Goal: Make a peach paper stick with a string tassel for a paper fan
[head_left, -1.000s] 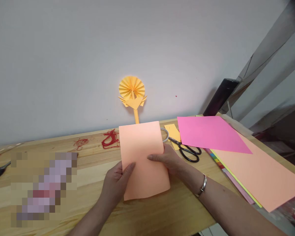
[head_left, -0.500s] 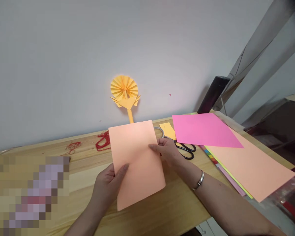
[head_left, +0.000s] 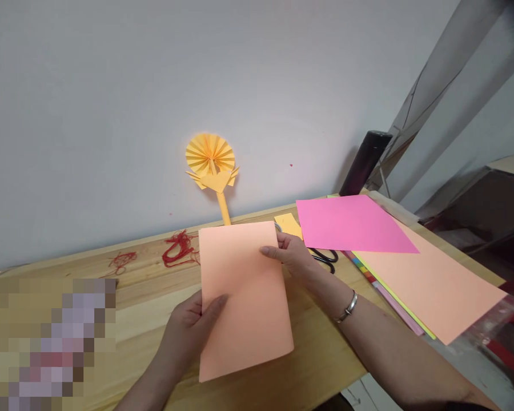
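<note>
Left hand (head_left: 192, 321) and right hand (head_left: 294, 256) pinch peach paper (head_left: 246, 314) by opposite edges, thumbs in front; light, even pressure should prevent creasing.

text, labels: none legible | brands, numbers, signs: none legible

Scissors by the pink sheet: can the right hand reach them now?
Probably, but the right hand must first let go of the peach paper; the scissors lie close behind, handles showing.
</note>
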A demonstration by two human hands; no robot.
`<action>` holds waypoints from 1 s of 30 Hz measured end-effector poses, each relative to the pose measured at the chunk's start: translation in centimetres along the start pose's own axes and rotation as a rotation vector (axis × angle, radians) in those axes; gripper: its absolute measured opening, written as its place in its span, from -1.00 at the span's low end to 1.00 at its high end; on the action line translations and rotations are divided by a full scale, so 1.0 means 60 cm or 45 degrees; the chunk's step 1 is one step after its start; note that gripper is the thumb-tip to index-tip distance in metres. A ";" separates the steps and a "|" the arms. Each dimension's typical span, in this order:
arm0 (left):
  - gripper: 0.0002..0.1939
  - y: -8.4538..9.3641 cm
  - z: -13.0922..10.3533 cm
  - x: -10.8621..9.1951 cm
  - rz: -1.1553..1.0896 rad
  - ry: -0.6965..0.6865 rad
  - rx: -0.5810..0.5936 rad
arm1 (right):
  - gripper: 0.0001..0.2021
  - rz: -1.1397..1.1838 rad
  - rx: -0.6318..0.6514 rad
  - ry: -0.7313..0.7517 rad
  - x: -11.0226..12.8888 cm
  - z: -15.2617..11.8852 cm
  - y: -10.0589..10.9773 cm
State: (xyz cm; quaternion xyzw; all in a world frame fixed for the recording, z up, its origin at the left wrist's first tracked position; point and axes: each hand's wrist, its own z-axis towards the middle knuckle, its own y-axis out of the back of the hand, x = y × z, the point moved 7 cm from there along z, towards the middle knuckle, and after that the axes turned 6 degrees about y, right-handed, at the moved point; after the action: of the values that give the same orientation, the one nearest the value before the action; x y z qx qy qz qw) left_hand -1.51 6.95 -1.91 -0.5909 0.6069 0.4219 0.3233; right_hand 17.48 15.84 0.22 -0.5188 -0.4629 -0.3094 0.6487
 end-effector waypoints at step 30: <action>-0.57 0.002 0.000 -0.001 -0.059 0.010 0.005 | -0.68 -0.056 -0.085 -0.043 -0.013 -0.003 0.007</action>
State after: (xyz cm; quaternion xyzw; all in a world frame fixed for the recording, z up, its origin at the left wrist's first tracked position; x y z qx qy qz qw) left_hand -1.62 6.93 -1.86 -0.6058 0.5950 0.4108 0.3319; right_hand 17.60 15.73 -0.68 -0.5350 -0.4746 -0.3300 0.6162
